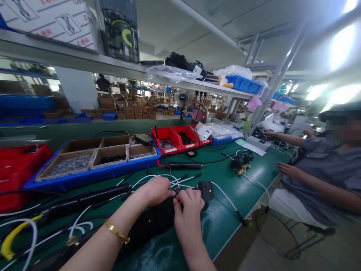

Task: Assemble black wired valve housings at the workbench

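My left hand (160,192), a gold bracelet on its wrist, is closed with its fingertips at a black plastic part (165,214) low over the bench. Close beside it, my right hand (188,207) is closed on the same part, fingers bent over its top edge. What lies between the fingertips is hidden. A squarish black piece (206,190) with small bright dots shows just beyond the right fingers. White cables (225,195) with black plugs run around and behind the hands. Further back lies a black electric screwdriver (182,166), its bit pointing right.
A blue tray (93,177) with cardboard compartments of screws and small black parts stands behind my hands. Red bins (169,140) are further back. Another black assembly (241,162) with a cable lies to the right. A co-worker (321,162) sits at the right. A shelf (158,71) spans overhead.
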A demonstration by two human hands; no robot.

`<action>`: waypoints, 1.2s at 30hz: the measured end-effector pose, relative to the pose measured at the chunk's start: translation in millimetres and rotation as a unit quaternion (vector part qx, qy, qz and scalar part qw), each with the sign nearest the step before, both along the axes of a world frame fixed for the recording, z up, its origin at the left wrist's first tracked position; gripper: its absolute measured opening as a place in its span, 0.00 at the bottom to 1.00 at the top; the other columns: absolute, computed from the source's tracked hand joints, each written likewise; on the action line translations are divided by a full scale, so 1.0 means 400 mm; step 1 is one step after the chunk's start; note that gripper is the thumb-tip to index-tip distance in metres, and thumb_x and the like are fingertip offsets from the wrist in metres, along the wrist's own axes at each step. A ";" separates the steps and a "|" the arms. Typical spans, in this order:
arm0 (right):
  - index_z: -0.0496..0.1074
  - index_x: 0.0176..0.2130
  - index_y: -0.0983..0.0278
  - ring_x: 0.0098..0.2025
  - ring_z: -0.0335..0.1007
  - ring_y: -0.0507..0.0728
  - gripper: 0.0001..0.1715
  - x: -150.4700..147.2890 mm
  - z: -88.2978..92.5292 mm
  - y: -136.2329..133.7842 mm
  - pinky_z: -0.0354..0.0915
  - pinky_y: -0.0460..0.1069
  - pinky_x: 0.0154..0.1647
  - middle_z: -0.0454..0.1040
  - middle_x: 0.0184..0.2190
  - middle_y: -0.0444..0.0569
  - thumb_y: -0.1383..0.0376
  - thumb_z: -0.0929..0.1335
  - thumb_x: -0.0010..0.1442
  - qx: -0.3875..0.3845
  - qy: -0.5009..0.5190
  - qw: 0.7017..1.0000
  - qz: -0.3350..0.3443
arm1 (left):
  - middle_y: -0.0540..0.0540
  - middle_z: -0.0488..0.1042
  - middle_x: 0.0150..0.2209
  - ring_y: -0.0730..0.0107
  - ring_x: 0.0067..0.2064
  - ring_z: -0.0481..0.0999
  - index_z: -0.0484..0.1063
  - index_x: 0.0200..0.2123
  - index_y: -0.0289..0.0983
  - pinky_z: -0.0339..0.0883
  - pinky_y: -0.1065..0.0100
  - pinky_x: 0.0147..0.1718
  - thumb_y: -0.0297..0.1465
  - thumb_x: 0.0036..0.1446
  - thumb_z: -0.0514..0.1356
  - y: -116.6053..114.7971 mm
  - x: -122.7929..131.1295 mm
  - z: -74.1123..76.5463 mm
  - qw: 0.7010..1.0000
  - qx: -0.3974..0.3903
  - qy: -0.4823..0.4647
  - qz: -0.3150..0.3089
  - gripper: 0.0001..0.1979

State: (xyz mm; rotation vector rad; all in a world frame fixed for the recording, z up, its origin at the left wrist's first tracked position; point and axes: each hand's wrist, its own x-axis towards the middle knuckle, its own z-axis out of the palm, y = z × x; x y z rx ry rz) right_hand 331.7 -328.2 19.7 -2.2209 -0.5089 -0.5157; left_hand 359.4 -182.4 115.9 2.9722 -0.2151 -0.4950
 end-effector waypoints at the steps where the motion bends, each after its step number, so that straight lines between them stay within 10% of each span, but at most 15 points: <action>1: 0.70 0.33 0.59 0.46 0.62 0.62 0.11 0.000 -0.001 -0.003 0.52 0.56 0.46 0.72 0.37 0.46 0.74 0.68 0.63 0.005 0.008 1.000 0.002 | 0.39 0.84 0.38 0.59 0.40 0.82 0.83 0.37 0.36 0.69 0.69 0.37 0.39 0.66 0.56 0.000 -0.001 0.000 1.000 0.002 0.000 -0.001 0.18; 13: 0.76 0.46 0.55 0.48 0.67 0.61 0.09 0.056 -0.019 -0.082 0.53 0.56 0.49 0.77 0.43 0.46 0.65 0.66 0.70 -0.066 -0.040 0.987 0.139 | 0.34 0.83 0.45 0.55 0.48 0.82 0.82 0.43 0.33 0.70 0.67 0.44 0.41 0.68 0.55 -0.015 -0.012 0.020 1.000 0.008 0.024 0.004 0.20; 36: 0.75 0.45 0.56 0.45 0.68 0.59 0.07 0.098 0.008 -0.118 0.53 0.55 0.46 0.78 0.39 0.45 0.67 0.69 0.67 -0.189 -0.093 0.959 0.187 | 0.35 0.83 0.38 0.56 0.40 0.82 0.82 0.42 0.33 0.73 0.66 0.42 0.37 0.56 0.62 -0.025 -0.003 0.024 0.997 -0.026 0.064 0.017 0.16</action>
